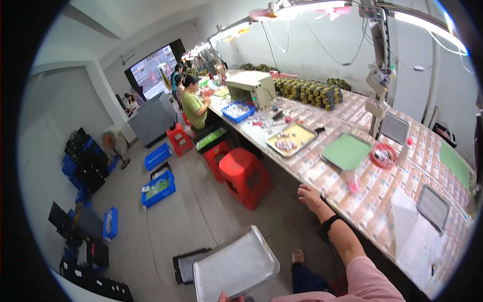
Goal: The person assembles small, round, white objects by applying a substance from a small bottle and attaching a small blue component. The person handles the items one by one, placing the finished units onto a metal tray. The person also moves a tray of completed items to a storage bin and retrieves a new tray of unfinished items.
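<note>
My left hand (229, 298), mostly cut off by the lower edge, grips the near rim of a shallow whitish rectangular tray (234, 264). The tray is tilted over the floor, and nothing shows in it. My right hand (310, 197) reaches out beside the long table's edge, a dark band (329, 222) on its wrist. Its fingers are loosely apart and hold nothing. Closest to it on the table is a small clear bag with something pink (354, 184). Farther back lie a green-lined tray (346, 152) and a yellow-lined tray (291, 140) with small pieces in it.
Red stools (245, 176) stand along the table (322, 176). Blue bins (158, 189) lie on the floor at left, and black crates (88, 161) are stacked by the wall. A person in green (193, 108) sits beyond the stools. A red bowl (384, 155) is on the table.
</note>
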Demonstrator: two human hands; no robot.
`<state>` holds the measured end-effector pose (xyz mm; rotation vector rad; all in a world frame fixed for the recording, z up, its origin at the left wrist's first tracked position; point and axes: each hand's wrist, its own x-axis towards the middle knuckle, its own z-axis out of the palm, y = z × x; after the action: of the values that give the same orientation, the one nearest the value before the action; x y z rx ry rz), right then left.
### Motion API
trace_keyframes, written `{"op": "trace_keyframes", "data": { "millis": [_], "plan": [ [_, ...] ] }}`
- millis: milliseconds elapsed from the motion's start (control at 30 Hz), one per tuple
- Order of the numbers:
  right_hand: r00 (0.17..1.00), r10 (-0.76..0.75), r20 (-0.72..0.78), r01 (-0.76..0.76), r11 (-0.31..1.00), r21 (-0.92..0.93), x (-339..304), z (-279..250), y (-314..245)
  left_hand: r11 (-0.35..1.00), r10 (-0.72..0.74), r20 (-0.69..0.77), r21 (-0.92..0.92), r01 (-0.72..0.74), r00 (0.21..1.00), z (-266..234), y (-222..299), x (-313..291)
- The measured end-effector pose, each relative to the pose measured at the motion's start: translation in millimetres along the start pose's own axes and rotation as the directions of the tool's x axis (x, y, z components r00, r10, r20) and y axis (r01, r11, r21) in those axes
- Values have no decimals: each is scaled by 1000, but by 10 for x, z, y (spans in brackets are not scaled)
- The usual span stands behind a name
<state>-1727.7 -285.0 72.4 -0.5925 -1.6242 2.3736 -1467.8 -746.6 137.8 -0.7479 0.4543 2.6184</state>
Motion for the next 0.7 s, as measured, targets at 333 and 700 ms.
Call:
{"op": "trace_keyframes", "data": {
  "millis": [333,700],
  "plan": [
    [964,184,-193,-204,975,-87,2628,26,49,999,-25,-24,43,26,999,1488,369,1434],
    [854,326,-406,-269,944,194,3984,-35,531,989,-104,-61,100,110,993,2236,1217,3184]
  ]
}}
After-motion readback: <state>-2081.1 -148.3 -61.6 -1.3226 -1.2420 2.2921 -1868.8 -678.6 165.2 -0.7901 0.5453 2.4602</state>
